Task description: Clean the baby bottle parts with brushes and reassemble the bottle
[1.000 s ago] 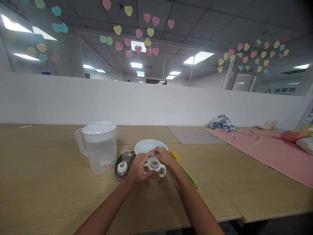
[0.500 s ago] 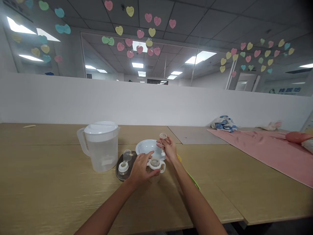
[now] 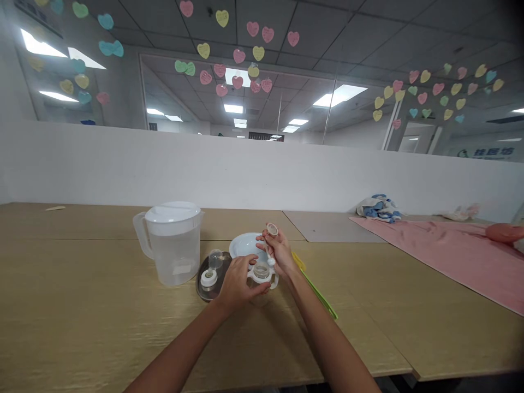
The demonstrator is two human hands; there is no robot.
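My left hand (image 3: 237, 279) is wrapped round the side of a clear baby bottle (image 3: 261, 271) with a white two-handled collar and no lid on its open mouth. Pinched in my right hand (image 3: 282, 254) is what looks like a drinking straw (image 3: 272, 229) with a round, pale ring at the top. Its white, knob-like lower end hangs right beside the bottle's mouth. Behind both hands lies a white bowl (image 3: 241, 243), partly covered by them. On a dark metal tray (image 3: 201, 289) left of my hand sit a white bottle top (image 3: 208, 278) and a clear dome cap (image 3: 215, 258).
A lidded plastic jug (image 3: 176, 245) holding clear liquid stands at the left. Right of my right forearm lies a green-handled brush (image 3: 321, 297) with a yellow head. Farther right are a pink cloth (image 3: 442, 248) and a crumpled blue-and-white cloth (image 3: 379, 208).
The straw's white end has come down and left, nearer the bottle's mouth, and its ring has tilted. My left hand keeps its hold on the bottle. The view has shifted slightly.
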